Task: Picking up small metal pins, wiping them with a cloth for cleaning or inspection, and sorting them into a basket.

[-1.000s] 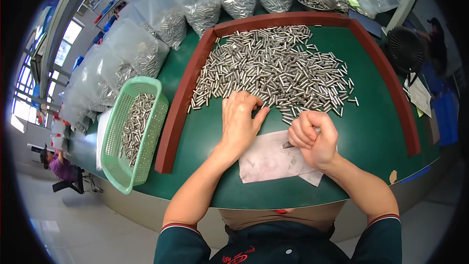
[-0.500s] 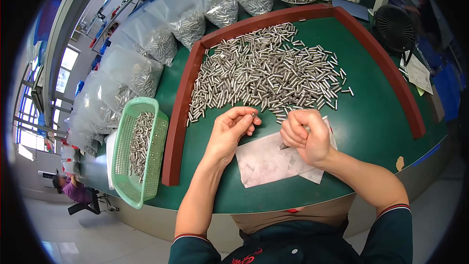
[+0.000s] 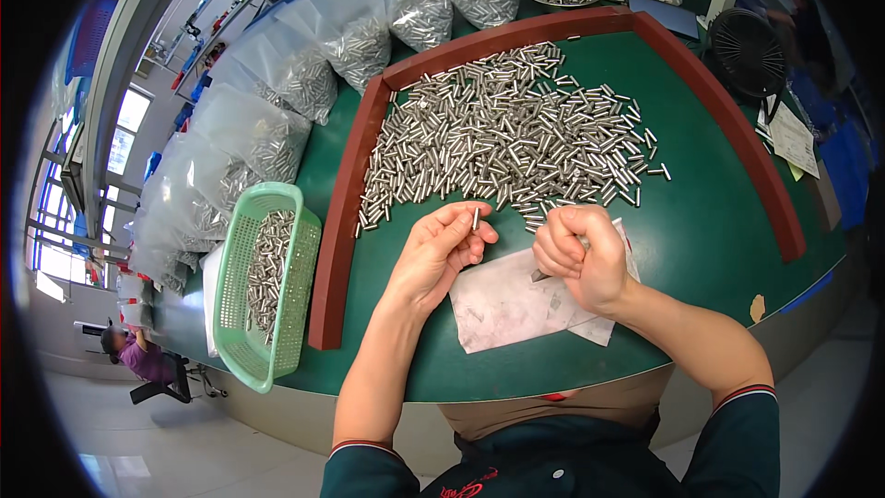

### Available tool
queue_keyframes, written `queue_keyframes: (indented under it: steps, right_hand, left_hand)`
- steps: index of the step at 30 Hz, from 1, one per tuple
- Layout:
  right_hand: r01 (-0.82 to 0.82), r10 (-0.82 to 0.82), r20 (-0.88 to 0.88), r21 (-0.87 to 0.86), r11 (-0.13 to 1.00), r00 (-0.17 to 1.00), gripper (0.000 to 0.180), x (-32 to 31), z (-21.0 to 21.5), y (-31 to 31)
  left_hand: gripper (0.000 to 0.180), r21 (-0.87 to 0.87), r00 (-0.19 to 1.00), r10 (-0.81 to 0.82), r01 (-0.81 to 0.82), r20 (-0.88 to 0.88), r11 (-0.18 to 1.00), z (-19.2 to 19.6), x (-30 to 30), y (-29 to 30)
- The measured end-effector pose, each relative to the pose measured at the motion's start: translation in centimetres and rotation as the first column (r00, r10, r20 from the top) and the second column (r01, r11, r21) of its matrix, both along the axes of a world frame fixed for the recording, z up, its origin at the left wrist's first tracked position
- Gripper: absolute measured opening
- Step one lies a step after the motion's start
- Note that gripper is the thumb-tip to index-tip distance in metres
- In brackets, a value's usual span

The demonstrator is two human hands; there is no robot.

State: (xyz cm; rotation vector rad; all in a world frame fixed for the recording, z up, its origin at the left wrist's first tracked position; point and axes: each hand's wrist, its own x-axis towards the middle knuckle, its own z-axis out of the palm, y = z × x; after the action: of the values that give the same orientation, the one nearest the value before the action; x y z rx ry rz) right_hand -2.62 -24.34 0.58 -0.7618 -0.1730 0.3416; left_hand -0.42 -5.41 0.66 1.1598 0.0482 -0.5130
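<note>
Metal pin (image 3: 476,219) is pinched in the left hand (image 3: 431,254), just near side of the pin pile (image 3: 516,134). Right hand (image 3: 588,256) is clamped in a fist on a dark object (image 3: 538,275), mostly hidden, above a pale sheet (image 3: 502,309). Pile is bordered by a red rail (image 3: 337,267) on the green bench (image 3: 710,249); more pins are held in the basket (image 3: 297,286) at left.

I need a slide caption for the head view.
Left hand pinches a metal pin near piled pins; right hand grips a dark object over a pale sheet.
</note>
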Motion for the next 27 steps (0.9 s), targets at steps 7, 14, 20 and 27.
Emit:
queue_keyframes:
  steps: [7, 14, 20, 27]
  right_hand:
    - [0.006, -0.006, 0.011, 0.002, 1.0, 1.0, 0.032, 0.0, -0.1, -0.2]
    - [0.0, 0.0, 0.009, -0.003, 1.0, 1.0, 0.032, 0.0, 0.2, 0.0]
    - [-0.007, 0.008, 0.035, -0.039, 0.999, 0.999, 0.036, 0.1, 0.1, -0.2]
    - [-0.012, 0.013, 0.032, -0.051, 0.999, 0.999, 0.036, 0.0, 0.4, -0.2]
  left_hand:
    - [0.021, -0.027, 0.985, 0.148, -0.151, -0.09, 0.988, 1.5, -0.3, -1.3]
    - [0.017, 0.618, 0.799, -0.078, -0.395, 0.596, 0.679, -0.9, 1.1, -2.4]
    - [0.016, 0.735, 0.512, -0.528, -0.498, 0.678, 0.461, -1.0, 1.2, -3.5]
    - [0.017, 0.803, 0.55, -0.588, -0.459, 0.593, 0.381, -0.7, 0.7, -2.9]
